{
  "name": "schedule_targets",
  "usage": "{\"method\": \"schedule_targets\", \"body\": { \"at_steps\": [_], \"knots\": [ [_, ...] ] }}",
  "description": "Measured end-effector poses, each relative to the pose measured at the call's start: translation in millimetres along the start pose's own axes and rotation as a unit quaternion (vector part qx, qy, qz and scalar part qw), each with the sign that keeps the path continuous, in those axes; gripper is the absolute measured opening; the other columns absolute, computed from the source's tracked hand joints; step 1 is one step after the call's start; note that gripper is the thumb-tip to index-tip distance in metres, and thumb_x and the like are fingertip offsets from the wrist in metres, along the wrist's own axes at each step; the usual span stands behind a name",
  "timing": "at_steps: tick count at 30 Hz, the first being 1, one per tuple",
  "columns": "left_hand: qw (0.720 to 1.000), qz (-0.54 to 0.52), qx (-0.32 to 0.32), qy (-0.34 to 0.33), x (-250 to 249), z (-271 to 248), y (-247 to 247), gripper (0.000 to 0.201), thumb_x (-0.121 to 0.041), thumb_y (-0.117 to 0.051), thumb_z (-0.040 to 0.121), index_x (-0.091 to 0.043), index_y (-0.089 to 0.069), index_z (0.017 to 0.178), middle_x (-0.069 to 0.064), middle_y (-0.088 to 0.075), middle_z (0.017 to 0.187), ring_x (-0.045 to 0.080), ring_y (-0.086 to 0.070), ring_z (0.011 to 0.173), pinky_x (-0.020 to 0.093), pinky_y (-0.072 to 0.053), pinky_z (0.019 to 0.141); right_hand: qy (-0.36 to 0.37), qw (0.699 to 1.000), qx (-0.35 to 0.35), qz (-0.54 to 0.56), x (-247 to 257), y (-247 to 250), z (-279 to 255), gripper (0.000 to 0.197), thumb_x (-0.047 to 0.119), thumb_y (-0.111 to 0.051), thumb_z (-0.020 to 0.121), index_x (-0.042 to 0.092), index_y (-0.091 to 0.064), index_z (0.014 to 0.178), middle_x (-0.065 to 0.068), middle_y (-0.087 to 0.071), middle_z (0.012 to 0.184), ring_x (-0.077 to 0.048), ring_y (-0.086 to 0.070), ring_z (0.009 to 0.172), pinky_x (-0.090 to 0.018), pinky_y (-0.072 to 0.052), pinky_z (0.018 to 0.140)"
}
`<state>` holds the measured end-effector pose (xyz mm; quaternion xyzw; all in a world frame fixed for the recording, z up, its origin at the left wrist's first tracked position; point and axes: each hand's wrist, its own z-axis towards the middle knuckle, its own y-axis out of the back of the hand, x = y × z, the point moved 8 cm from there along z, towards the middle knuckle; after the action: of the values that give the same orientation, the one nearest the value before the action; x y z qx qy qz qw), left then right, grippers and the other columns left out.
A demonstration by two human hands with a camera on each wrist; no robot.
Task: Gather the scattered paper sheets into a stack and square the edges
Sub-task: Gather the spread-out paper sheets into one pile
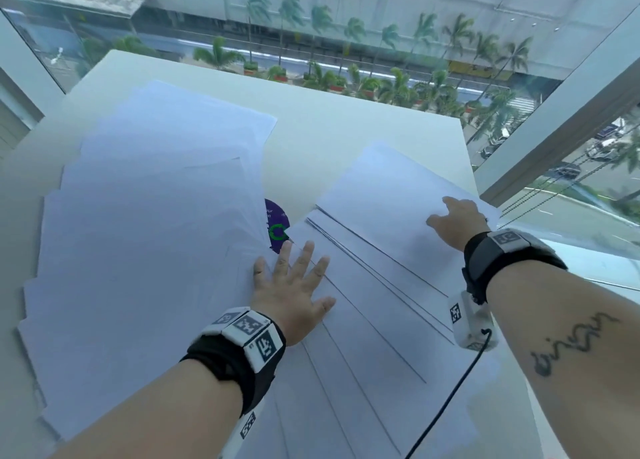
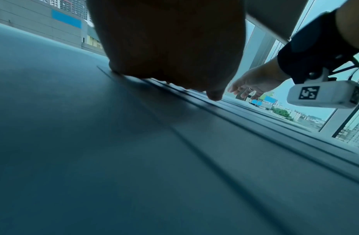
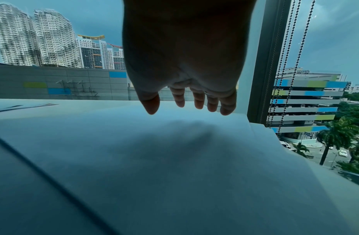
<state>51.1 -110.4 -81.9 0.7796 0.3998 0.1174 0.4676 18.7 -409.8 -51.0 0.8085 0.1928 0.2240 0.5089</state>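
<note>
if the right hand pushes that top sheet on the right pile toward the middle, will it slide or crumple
The top sheet probably slides easily: it lies flat on other smooth fanned sheets. Being thin, it may buckle if pushed only at one edge. The right hand hovers spread above it; a flat palm should likely move it cleanly.

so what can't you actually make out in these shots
- Purple disc, head view: mostly covered by paper sheets; its print is too small to read.
- Sheet count: overlaps hide it in every view.
- Left hand fingers, left wrist view: the dark palm blocks most of them.
- Right hand, head view: whether its fingers touch the paper; the hand covers them.
- Table, near edge: cut off by the frame.
</note>
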Motion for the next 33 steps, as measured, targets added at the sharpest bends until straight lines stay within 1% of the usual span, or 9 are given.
{"method": "schedule_targets", "body": {
  "at_steps": [4, 6, 11, 16, 20, 23, 27, 29, 33],
  "knots": [
    [0.999, 0.022, 0.041, 0.009, 2, 5, -5, 0.071, -0.064, -0.015, 0.088, -0.038, 0.024, 0.141, -0.009, 0.037, 0.15, 0.021, 0.033, 0.14, 0.057, 0.016, 0.11, -0.001, 1.0, 0.012, 0.003, 2, -2, 22, 0.067, 0.045, -0.046, 0.088, 0.023, -0.02, 0.146, -0.012, -0.011, 0.155, -0.038, -0.017, 0.139, -0.048, -0.022, 0.111],
    [0.998, 0.025, 0.063, 0.013, 4, 7, -7, 0.077, -0.068, -0.018, 0.085, -0.038, 0.025, 0.141, -0.009, 0.039, 0.149, 0.022, 0.034, 0.139, 0.058, 0.016, 0.11, -0.007, 1.0, 0.014, 0.012, 1, 0, 33, 0.07, 0.049, -0.046, 0.087, 0.024, -0.019, 0.147, -0.011, -0.011, 0.155, -0.038, -0.018, 0.14, -0.049, -0.023, 0.112],
    [0.996, 0.018, 0.085, 0.016, 5, 7, -7, 0.086, -0.073, -0.027, 0.08, -0.039, 0.026, 0.14, -0.01, 0.041, 0.148, 0.022, 0.036, 0.138, 0.059, 0.018, 0.109, -0.009, 1.0, 0.003, 0.012, -4, 10, 55, 0.084, 0.057, -0.053, 0.081, 0.019, -0.018, 0.147, -0.013, -0.016, 0.153, -0.038, -0.024, 0.138, -0.053, -0.028, 0.11],
    [0.996, 0.016, 0.085, 0.015, 5, 7, -7, 0.089, -0.074, -0.029, 0.079, -0.039, 0.026, 0.14, -0.009, 0.042, 0.147, 0.022, 0.037, 0.137, 0.058, 0.02, 0.108, 0.043, 0.998, 0.008, -0.042, 1, 14, 67, 0.102, 0.063, -0.064, 0.07, 0.011, -0.02, 0.145, -0.014, -0.022, 0.152, -0.037, -0.027, 0.137, -0.051, -0.03, 0.109],
    [0.996, 0.014, 0.083, 0.016, 5, 7, -7, 0.089, -0.074, -0.029, 0.079, -0.039, 0.026, 0.14, -0.01, 0.041, 0.148, 0.022, 0.037, 0.138, 0.057, 0.021, 0.107, 0.069, 0.997, 0.019, -0.03, 6, 11, 68, 0.092, 0.061, -0.07, 0.063, 0.002, -0.039, 0.127, -0.02, -0.042, 0.134, -0.037, -0.042, 0.122, -0.048, -0.038, 0.1],
    [0.996, 0.015, 0.081, 0.016, 5, 6, -7, 0.089, -0.074, -0.029, 0.079, -0.04, 0.025, 0.14, -0.01, 0.04, 0.149, 0.021, 0.036, 0.138, 0.057, 0.02, 0.108, 0.08, 0.996, 0.025, -0.031, 7, 8, 60, 0.087, 0.062, -0.07, 0.062, 0.001, -0.042, 0.118, -0.02, -0.043, 0.128, -0.035, -0.044, 0.118, -0.046, -0.04, 0.097],
    [0.997, 0.012, 0.077, 0.015, 4, 4, -5, 0.089, -0.074, -0.03, 0.079, -0.04, 0.024, 0.141, -0.01, 0.039, 0.149, 0.021, 0.035, 0.139, 0.057, 0.02, 0.108, 0.083, 0.994, 0.048, -0.056, 2, 0, 43, 0.096, 0.065, -0.07, 0.059, 0.007, -0.038, 0.128, -0.017, -0.036, 0.136, -0.036, -0.038, 0.127, -0.047, -0.035, 0.104],
    [0.997, 0.01, 0.075, 0.014, 4, 3, -3, 0.089, -0.074, -0.03, 0.079, -0.039, 0.024, 0.141, -0.01, 0.038, 0.15, 0.021, 0.034, 0.139, 0.056, 0.02, 0.108, 0.089, 0.991, 0.062, -0.077, 2, -5, 34, 0.098, 0.066, -0.071, 0.057, 0.01, -0.036, 0.129, -0.016, -0.034, 0.136, -0.038, -0.039, 0.126, -0.049, -0.036, 0.104],
    [0.997, -0.002, 0.068, 0.027, 1, -1, 0, 0.09, -0.071, -0.033, 0.08, -0.036, 0.023, 0.142, -0.009, 0.036, 0.151, 0.022, 0.032, 0.14, 0.058, 0.015, 0.11, 0.074, 0.991, 0.067, -0.086, 5, -6, 22, 0.102, 0.061, -0.07, 0.065, 0.019, -0.021, 0.145, -0.017, -0.023, 0.147, -0.042, -0.033, 0.132, -0.047, -0.032, 0.108]
  ]
}}
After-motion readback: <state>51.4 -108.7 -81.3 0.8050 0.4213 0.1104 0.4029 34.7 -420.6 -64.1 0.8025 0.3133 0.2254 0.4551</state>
